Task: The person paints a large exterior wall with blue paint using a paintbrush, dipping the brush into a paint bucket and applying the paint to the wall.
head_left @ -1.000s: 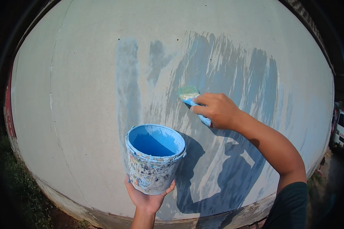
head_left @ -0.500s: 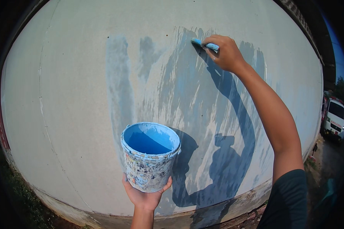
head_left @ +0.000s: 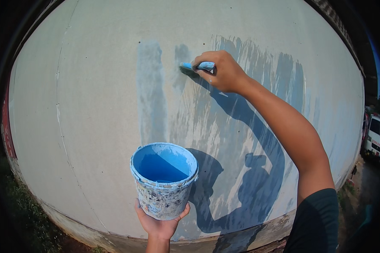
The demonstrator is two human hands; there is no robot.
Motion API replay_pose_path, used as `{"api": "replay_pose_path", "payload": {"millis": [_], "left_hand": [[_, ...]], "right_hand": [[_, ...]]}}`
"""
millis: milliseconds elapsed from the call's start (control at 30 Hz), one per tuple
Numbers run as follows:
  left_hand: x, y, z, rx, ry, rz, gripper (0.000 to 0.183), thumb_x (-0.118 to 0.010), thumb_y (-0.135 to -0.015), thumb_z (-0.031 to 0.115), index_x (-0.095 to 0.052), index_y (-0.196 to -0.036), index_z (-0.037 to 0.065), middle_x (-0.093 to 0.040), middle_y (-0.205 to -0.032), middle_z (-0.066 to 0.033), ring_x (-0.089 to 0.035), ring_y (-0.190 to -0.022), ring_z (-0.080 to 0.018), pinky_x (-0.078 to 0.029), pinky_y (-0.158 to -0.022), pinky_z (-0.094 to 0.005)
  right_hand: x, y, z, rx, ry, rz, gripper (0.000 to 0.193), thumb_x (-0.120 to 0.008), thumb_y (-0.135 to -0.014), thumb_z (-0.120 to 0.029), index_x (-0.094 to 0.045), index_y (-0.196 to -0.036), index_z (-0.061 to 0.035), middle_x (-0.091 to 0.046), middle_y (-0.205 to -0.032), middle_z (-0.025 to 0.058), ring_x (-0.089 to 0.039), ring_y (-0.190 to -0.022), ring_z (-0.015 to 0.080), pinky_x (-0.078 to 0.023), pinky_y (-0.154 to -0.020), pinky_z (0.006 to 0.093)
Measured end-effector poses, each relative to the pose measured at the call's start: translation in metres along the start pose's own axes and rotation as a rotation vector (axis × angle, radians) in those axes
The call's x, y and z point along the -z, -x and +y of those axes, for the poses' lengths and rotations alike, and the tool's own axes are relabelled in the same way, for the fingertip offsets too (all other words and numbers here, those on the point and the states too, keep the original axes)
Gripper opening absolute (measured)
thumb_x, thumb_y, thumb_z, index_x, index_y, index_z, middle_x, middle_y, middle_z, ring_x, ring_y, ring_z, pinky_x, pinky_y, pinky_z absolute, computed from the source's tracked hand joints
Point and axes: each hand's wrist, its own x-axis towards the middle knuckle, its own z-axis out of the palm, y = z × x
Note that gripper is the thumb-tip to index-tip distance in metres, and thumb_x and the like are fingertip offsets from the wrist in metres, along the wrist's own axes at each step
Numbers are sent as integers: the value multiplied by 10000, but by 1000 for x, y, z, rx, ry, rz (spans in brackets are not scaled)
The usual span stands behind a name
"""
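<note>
My left hand (head_left: 161, 225) cups a paint-splattered bucket (head_left: 164, 198) from below, fingers and thumb up its sides. Blue paint (head_left: 158, 166) shows inside, partly in shade. Higher up, my right hand (head_left: 221, 69) grips a paintbrush by its blue-smeared handle (head_left: 206, 66). The dark bristles (head_left: 187, 71) lie against the pale wall (head_left: 101, 105), at a short grey-blue patch (head_left: 181, 52). Left of it runs a long bluish vertical stripe (head_left: 151, 88), and to the right spreads a broad streaky painted area (head_left: 261, 63).
My shadow (head_left: 251, 185) falls across the lower right of the wall. A cracked seam (head_left: 63, 139) runs down the wall's left part. Dark grass (head_left: 29, 211) lies at lower left. A white vehicle (head_left: 373, 135) stands at the far right.
My right hand has moved the brush left and down, from the top of the streaky area to the short patch. The view has shifted slightly left; my left hand still supports the bucket.
</note>
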Motion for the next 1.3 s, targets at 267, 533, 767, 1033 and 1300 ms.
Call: {"api": "replay_pose_path", "payload": {"millis": [267, 533, 767, 1033, 1300], "left_hand": [[-4, 2, 2, -43, 13, 61, 873, -289, -1005, 769, -326, -1707, 251, -338, -1736, -176, -409, -1526, -468, -442, -1049, -765], [-2, 1, -3, -69, -72, 5, 937, -394, -991, 756, -322, -1711, 161, -336, -1693, -271, -426, -1448, -548, -443, -1097, -693], [-6, 2, 2, -40, -5, 25, 867, -303, -1003, 753, -358, -1690, 227, -363, -1720, -184, -445, -1482, -472, -424, -1056, -769], [-2, 2, 3, -34, -86, -23, 908, -363, -1010, 732, -305, -1717, 166, -328, -1704, -265, -427, -1464, -537, -443, -1100, -703], [-1, 1, 4, -20, -145, -75, 877, -316, -1023, 717, -313, -1710, 173, -340, -1697, -257, -434, -1457, -532, -452, -1101, -692]], "right_hand": [[-40, 77, -35, 300, 134, -383, 253, -830, -819, -50, -806, -1066, -95, -749, -945, 151, -742, -896, 349, -608, -806, 446], [14, 17, 4, 2, 146, -96, 168, -771, -879, 9, -782, -1042, -33, -779, -987, 151, -741, -833, 336, -590, -773, 417], [-27, 72, -14, 282, 406, -328, 330, -888, -730, -49, -785, -1041, -93, -727, -1045, 111, -734, -956, 312, -610, -792, 439], [-31, 110, -52, 59, -113, -633, 215, -814, -861, -84, -822, -1075, -67, -802, -984, 198, -759, -931, 379, -599, -841, 466], [35, -24, 9, 41, 340, 89, 235, -822, -857, 3, -796, -1076, -79, -792, -1061, 150, -745, -875, 344, -615, -835, 396]]}}
